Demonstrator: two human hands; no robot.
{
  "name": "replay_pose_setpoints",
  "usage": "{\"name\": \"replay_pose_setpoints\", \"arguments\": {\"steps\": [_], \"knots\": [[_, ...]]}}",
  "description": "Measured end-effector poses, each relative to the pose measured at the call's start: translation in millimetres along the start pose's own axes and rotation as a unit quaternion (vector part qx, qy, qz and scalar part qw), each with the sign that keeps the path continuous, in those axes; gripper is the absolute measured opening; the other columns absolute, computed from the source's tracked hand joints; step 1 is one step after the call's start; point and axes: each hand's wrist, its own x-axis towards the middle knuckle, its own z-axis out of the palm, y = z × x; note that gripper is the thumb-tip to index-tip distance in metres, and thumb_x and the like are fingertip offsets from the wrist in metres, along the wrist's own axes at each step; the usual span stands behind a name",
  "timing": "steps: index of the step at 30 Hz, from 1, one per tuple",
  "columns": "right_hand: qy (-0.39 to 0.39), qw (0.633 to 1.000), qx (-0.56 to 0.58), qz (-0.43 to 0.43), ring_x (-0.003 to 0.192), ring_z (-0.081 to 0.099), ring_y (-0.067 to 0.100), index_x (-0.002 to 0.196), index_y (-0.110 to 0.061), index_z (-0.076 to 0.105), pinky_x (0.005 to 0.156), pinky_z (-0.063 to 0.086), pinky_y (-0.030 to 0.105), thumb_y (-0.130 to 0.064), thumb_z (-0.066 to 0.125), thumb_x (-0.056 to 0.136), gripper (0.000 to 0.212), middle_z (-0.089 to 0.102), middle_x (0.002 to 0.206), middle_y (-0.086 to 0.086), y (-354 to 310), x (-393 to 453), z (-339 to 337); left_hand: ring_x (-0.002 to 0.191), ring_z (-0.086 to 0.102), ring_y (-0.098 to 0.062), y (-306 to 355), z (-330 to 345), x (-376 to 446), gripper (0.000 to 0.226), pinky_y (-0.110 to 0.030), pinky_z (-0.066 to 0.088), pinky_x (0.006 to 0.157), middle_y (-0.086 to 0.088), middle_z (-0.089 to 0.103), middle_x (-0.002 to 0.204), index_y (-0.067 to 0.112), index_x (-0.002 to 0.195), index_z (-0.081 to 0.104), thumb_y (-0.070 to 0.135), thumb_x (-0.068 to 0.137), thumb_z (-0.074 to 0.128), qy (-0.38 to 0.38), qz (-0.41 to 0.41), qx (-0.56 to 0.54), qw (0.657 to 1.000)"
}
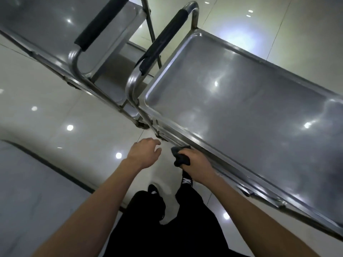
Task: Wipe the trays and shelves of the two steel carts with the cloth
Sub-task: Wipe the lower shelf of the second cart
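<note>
Beyond and to the left of the left hand (143,152), the first steel cart (55,30) is seen, its brushed tray bounded by a rounded tubular frame and crossed by a push handle sheathed in a black, matte foam grip (101,22); a lower shelf (113,71) of the same dull grey metal shows beneath the tray's rounded corner. The left hand is held in the air over the glossy, pale tiled floor (55,117), fingers loosely spread and slightly bent, with nothing held; it is just short of the second cart's frame, and contact cannot be confirmed. Just to the right of it, a dark, crumpled cloth (181,156) is gripped by the right hand (196,164), whose fingers are curled round the fabric; the cloth is bunched into a soft wad and is pressed against the near rim of the second steel cart (241,112). Beyond and to the right of the right hand, that cart's top tray is spread out: a shallow rectangular pan with rounded corners and a raised lip, its satin surface smeared with cloudy streaks and dotted with ceiling-light reflections. A second foam-covered handle (161,41), scuffed and torn at its lower end, is mounted on a bent chrome tube above the tray's left end. Below both hands, black trousers (167,229) and black shoes are visible.
</note>
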Motion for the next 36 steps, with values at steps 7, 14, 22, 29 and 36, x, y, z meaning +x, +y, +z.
{"name": "replay_pose_setpoints", "arguments": {"steps": [7, 14, 22, 29, 36], "knots": [[0.059, 0.997, -0.015, 0.043, 0.082, 0.055, 0.01, 0.089, -0.018, 0.068, 0.07, 0.051, 0.036, -0.014, 0.072, 0.081, 0.01, 0.069, 0.092, -0.004, -10.7, 11.4, 24.6, 0.124, 0.054, -0.022, -32.2, -0.6, 32.5, 0.04, -0.04, 0.045, 0.102, 0.0, 0.058, 0.138, 0.026, 0.137, 0.056, 0.039, 0.1, 0.047, -0.02, 0.06, 0.006, 0.998], [0.136, 0.982, -0.017, 0.132, 0.084, 0.063, 0.019, 0.095, -0.02, 0.071, 0.068, 0.053, 0.035, -0.017, 0.076, 0.08, 0.016, 0.069, 0.095, -0.002, -43.5, 28.2, 69.7, 0.131, 0.048, -0.021, -92.3, 6.2, 54.7, 0.041, -0.04, 0.04, 0.107, 0.001, 0.053, 0.144, 0.025, 0.14, 0.053, 0.039, 0.102, 0.046, -0.051, 0.143, 0.013, 0.988], [0.194, 0.952, 0.066, 0.228, 0.09, 0.059, 0.008, 0.118, -0.02, 0.068, 0.072, 0.046, 0.027, -0.021, 0.072, 0.089, 0.029, 0.068, 0.104, -0.004, -31.3, 44.8, 107.8, 0.13, 0.045, -0.026, -120.9, 37.8, 98.0, 0.043, -0.044, 0.041, 0.105, -0.003, 0.052, 0.144, 0.023, 0.14, 0.054, 0.036, 0.099, 0.051, -0.046, 0.177, 0.016, 0.983], [0.277, 0.921, 0.114, 0.249, 0.1, 0.059, 0.008, 0.125, -0.019, 0.064, 0.081, 0.048, 0.024, -0.015, 0.074, 0.087, 0.04, 0.067, 0.115, -0.003, 49.1, 72.8, 124.8, 0.123, 0.051, -0.03, -98.5, 87.6, 164.6, 0.04, -0.047, 0.047, 0.097, -0.007, 0.059, 0.133, 0.017, 0.13, 0.059, 0.035, 0.095, 0.054, -0.017, 0.221, 0.048, 0.974], [0.36, 0.893, 0.122, 0.239, 0.073, 0.059, 0.002, 0.103, -0.009, 0.076, 0.066, 0.036, -0.003, -0.002, 0.07, 0.089, 0.017, 0.057, 0.081, -0.029, 121.3, 108.5, 127.1, 0.132, 0.046, -0.034, -97.6, 142.7, 237.8, 0.047, -0.056, 0.043, 0.103, -0.008, 0.056, 0.137, 0.018, 0.133, 0.057, 0.034, 0.09, 0.051, 0.033, 0.248, 0.077, 0.965]]}}
